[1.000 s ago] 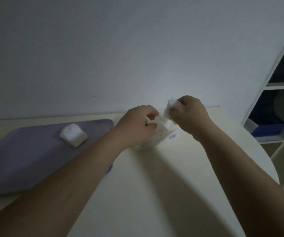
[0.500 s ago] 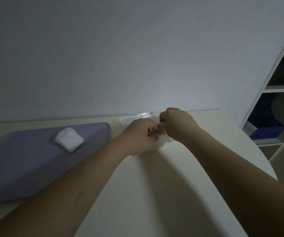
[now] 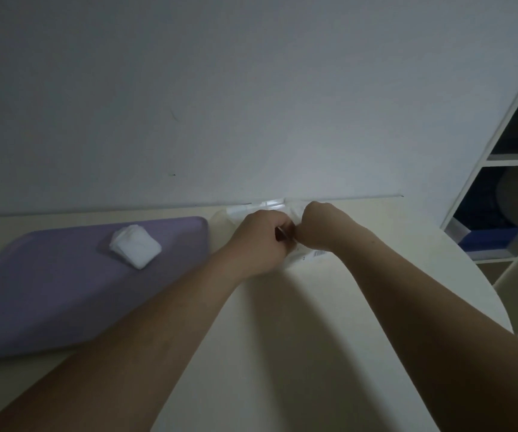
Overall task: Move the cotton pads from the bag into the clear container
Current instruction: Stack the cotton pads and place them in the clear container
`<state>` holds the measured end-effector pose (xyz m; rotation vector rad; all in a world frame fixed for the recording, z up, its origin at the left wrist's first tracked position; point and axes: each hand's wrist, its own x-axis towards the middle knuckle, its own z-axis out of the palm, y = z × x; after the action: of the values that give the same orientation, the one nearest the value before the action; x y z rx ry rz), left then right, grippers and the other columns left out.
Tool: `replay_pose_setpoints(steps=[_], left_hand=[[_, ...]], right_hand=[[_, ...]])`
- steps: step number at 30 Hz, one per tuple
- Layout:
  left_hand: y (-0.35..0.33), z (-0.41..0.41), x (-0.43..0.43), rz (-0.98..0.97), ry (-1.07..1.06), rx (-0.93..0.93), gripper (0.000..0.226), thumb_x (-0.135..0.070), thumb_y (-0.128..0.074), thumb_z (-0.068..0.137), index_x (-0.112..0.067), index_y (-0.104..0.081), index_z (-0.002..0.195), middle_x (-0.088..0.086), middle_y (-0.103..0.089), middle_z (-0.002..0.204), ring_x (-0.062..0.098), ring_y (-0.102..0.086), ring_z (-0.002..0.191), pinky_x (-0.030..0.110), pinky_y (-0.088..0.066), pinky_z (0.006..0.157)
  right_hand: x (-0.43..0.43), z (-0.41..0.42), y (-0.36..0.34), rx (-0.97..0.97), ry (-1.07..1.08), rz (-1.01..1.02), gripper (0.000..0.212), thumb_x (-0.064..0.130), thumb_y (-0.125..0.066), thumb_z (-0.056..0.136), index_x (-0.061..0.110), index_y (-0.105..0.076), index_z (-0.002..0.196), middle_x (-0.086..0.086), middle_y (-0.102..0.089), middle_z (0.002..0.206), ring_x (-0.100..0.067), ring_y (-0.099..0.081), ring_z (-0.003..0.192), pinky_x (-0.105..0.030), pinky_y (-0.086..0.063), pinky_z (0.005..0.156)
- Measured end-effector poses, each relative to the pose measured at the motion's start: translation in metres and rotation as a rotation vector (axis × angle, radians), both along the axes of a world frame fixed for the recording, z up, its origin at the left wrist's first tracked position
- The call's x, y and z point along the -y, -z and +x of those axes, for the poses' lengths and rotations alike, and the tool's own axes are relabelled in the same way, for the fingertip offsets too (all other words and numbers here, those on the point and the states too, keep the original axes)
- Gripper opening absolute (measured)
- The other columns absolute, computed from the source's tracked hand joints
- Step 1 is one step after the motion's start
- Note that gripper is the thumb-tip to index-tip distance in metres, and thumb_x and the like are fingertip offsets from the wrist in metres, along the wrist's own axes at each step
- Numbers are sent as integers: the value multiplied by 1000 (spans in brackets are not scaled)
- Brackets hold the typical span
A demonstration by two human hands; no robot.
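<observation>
Hands (image 3: 259, 241) (image 3: 323, 227) lowered together, gripping bag (image 3: 310, 255)

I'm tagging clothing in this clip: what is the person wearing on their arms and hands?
Nothing visible: the left hand and right hand are bare, without gloves, and both forearms show no sleeves, watch or bracelet. Rings cannot be judged.

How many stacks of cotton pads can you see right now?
1: a white stack lies on the purple tray. More may be hidden in the bag that the left hand and right hand grip.
</observation>
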<state>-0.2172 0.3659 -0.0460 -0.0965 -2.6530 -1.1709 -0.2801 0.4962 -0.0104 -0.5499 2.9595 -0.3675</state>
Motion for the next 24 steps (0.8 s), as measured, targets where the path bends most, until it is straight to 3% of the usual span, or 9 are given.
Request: replay_pose_setpoints(steps=[4,8,11,13,16,18,20,22,24], left_hand=[[-3,7,-1,-1,8,-11,16,-10,-68,92,-22,-77,97,-17,-68,81,2,-59,67,11,-45,66],[-12,28,14,103,-55,-127,19,-9,-68,91,-24,-76,100,-18,-70,88,5,-67,77,15,-52,73],[-14,48,56,97,-220,-228,16,-10,-70,89,-22,-76,97,-10,-73,97,9,-67,79,22,-55,78],[-10,65,103,2,-385,-242,15,-10,-71,88,-20,-76,97,-4,-72,102,13,-69,84,26,-55,83],[-4,90,166,-100,-607,-124,24,-17,-70,86,-17,-73,110,3,-67,116,22,-67,104,28,-51,92],[2,103,193,-115,-676,62,52,-41,-72,80,-19,-65,127,5,-62,132,27,-61,121,33,-48,100],[8,109,205,-72,-639,221,83,-63,-67,65,-23,-56,137,4,-61,139,28,-57,130,39,-49,104],[17,107,214,-51,-592,281,82,-74,-65,55,-30,-58,124,-2,-67,129,26,-63,122,41,-53,100],[27,100,223,-39,-561,273,67,-72,-65,55,-32,-59,108,-6,-71,113,23,-68,108,44,-57,92]], right_hand=[[-1,13,-16,57,-29,82,35,41,-51,103,14,-44,82,0,-51,75,-24,-56,77,-33,-44,77],[11,33,-38,-277,49,253,13,22,-60,87,19,-51,79,2,-57,77,-20,-57,68,-30,-42,73],[38,44,-39,-415,-37,-8,12,14,-57,85,16,-69,84,-1,-66,77,-23,-59,64,-27,-45,65],[70,59,-29,-253,-166,-334,18,15,-58,88,12,-76,86,-6,-73,82,-25,-66,75,-32,-54,68],[115,82,5,76,-251,-648,19,18,-62,93,8,-76,86,-2,-70,74,-14,-60,67,-31,-50,64],[139,90,30,198,-238,-678,23,20,-65,96,18,-77,115,2,-76,105,-14,-70,87,-29,-57,76],[157,91,49,214,-246,-655,45,20,-69,96,15,-63,141,-3,-67,137,-19,-67,117,-30,-53,101],[175,88,58,194,-260,-635,58,24,-73,94,13,-55,148,-3,-60,145,-20,-60,130,-29,-44,109],[188,86,62,194,-289,-642,59,24,-76,92,12,-56,146,1,-62,137,-19,-60,130,-28,-43,107]])
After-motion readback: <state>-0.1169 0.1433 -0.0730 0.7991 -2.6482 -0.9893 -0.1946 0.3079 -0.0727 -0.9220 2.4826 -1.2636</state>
